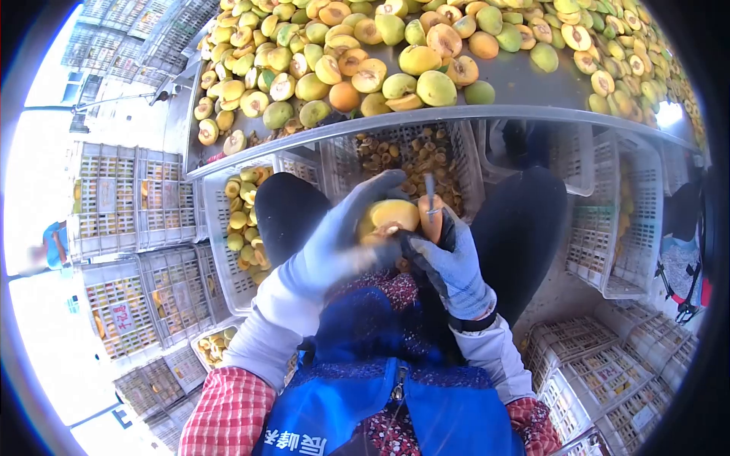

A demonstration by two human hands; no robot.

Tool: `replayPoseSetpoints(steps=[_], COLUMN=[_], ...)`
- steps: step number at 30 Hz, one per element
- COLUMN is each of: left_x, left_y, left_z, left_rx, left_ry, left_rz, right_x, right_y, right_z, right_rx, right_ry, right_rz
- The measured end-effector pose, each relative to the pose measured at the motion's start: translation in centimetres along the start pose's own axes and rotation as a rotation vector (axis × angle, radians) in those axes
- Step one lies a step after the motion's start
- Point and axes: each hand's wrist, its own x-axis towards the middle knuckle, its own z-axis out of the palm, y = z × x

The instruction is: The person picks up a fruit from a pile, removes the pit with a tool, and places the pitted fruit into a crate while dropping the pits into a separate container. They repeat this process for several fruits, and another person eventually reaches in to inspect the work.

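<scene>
Curling around a cut yellow fruit (394, 216), the gloved fingers of the left hand (331, 239) held it against the palm side, its opened face and dark-edged hollow turned toward the wearer; the thumb was blurred, so its exact contact could not be told. Just beside the fruit, the right hand (458, 270) had its dark-tipped fingers clamped on the lower end of an orange piece (431, 224) — fruit or handle, it was hard to say — while a slim metal tool (430, 188) stood upright against it. The right fingertips came close under the fruit, perhaps touching it.

Both hands were between the wearer's dark-trousered knees, above a crate (465, 156) of small brownish-yellow pieces. By the left knee, another crate (217, 205) held yellow halves. Beyond the knees, a metal-edged table (525, 80) carried a broad spread of green, yellow and orange fruit, many cut open. Farther out, stacked crates (114, 197) rose on the left — a person in blue (55, 242) showed past them — and more pale crates (608, 380) stood at the lower right.
</scene>
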Motion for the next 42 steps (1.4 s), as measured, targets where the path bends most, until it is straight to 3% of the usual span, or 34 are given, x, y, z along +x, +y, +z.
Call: replayPoseSetpoints(steps=[2, 4, 5, 6, 8, 12, 16, 20, 22, 23, 25, 28, 29, 31, 35, 42], left_x=[0.3, -0.2, -0.3, -0.5, -0.6, -1.4, -2.0, -2.1, -2.2, -2.2, -2.4, -2.5, -2.4, -2.1, -2.0, -2.2], left_y=[0.2, -0.8, -1.1, -1.2, -2.2, -1.9, -1.9, -2.2, -2.5, -2.6, -2.8, -2.4, -2.5, -2.8, -2.9, -2.5], left_z=[0.2, 0.2, 0.6, 1.1, 0.9, 2.1, 3.0, 3.2, 3.2, 3.3, 3.6, 3.5, 3.6, 3.6, 4.8, 4.4], left_rx=[0.183, 0.156, 0.018, -0.121, -0.07, -0.104, 0.068, 0.151, 0.24, 0.241, 0.26, 0.42, 0.421, 0.35, 0.447, 0.458], left_ry=[0.184, 0.266, 0.355, 0.442, 0.45, 0.448, 0.455, 0.493, 0.487, 0.485, 0.494, 0.503, 0.503, 0.51, 0.619, 0.539], left_rz=[-0.158, -0.169, -0.12, -0.074, -0.025, 0.047, 0.141, 0.18, 0.165, 0.167, 0.168, 0.144, 0.143, 0.198, 0.347, 0.288], right_x=[-0.1, -0.4, -1.1, -1.9, -3.1, -4.1, -4.7, -5.2, -6.2, -6.2, -6.2, -6.2, -6.3, -6.1, -5.8, -6.1], right_y=[0.9, 1.2, 1.2, 1.2, 1.0, 1.0, 1.7, 2.8, 2.6, 3.0, 5.0, 6.4, 6.2, 4.4, 3.5, 3.9], right_z=[-0.7, -0.4, 0.2, 0.3, 0.4, 1.0, 1.0, 0.7, 0.9, 0.7, 0.4, -0.2, -0.3, 0.5, 1.0, 0.3], right_rx=[-0.159, -0.79, -0.928, -0.931, -1.087, -1.291, -1.297, -1.156, -1.106, -1.106, -1.018, -1.089, -1.087, -0.962, -1.014, -0.938], right_ry=[-0.097, -0.093, -0.022, -0.026, -0.007, -0.069, -0.054, -0.045, -0.105, -0.103, 0.005, 0.058, 0.059, -0.008, 0.043, -0.043], right_rz=[-0.022, -0.286, -0.35, -0.351, -0.317, -0.543, -0.42, -0.5, -0.254, -0.257, -0.558, -0.702, -0.702, -0.479, -0.44, -0.407])
